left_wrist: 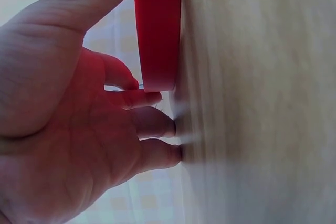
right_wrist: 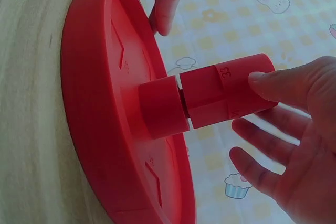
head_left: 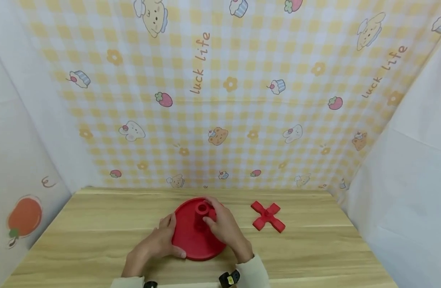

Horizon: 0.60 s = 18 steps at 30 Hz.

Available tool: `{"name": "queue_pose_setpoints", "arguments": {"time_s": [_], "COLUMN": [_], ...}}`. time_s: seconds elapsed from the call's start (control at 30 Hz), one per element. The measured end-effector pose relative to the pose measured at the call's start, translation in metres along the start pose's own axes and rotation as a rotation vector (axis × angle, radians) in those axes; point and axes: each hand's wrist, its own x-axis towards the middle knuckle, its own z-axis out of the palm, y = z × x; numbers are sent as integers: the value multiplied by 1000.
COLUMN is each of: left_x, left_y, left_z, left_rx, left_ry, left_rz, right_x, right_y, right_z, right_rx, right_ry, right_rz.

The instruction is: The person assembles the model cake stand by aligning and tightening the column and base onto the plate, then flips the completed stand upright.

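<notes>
A red round base [head_left: 188,240] with a raised rim lies flat on the table, a short post [right_wrist: 163,107] rising from its middle. My left hand [head_left: 158,239] holds the base's left edge, thumb at the front of the rim and fingers spread along the side. My right hand [head_left: 224,225] pinches a red hollow cylinder [right_wrist: 220,94], marked 33, near its upper end. The cylinder stands over the post, roughly in line with it; a narrow dark gap shows between them in the right wrist view. The other fingers of the right hand stay off it.
A red cross-shaped piece [head_left: 267,215] with a small central knob lies on the wooden table [head_left: 314,248], right of the base. Behind the table hangs a checked yellow cloth [head_left: 242,120]; white cloth [head_left: 414,168] hangs at both sides.
</notes>
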Motion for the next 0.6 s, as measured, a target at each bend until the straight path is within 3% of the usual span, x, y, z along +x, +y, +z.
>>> {"name": "queue_pose_setpoints", "arguments": {"time_s": [0.33, 0.6], "left_x": [-1, 2], "left_y": [-4, -1], "left_z": [6, 1], "left_rx": [2, 0], "left_ry": [-16, -5], "left_rz": [-7, -13], "right_x": [-5, 1], "right_y": [3, 0], "right_z": [5, 1], "right_rx": [-19, -4], "right_ry": [56, 20], "right_rz": [58, 50]}}
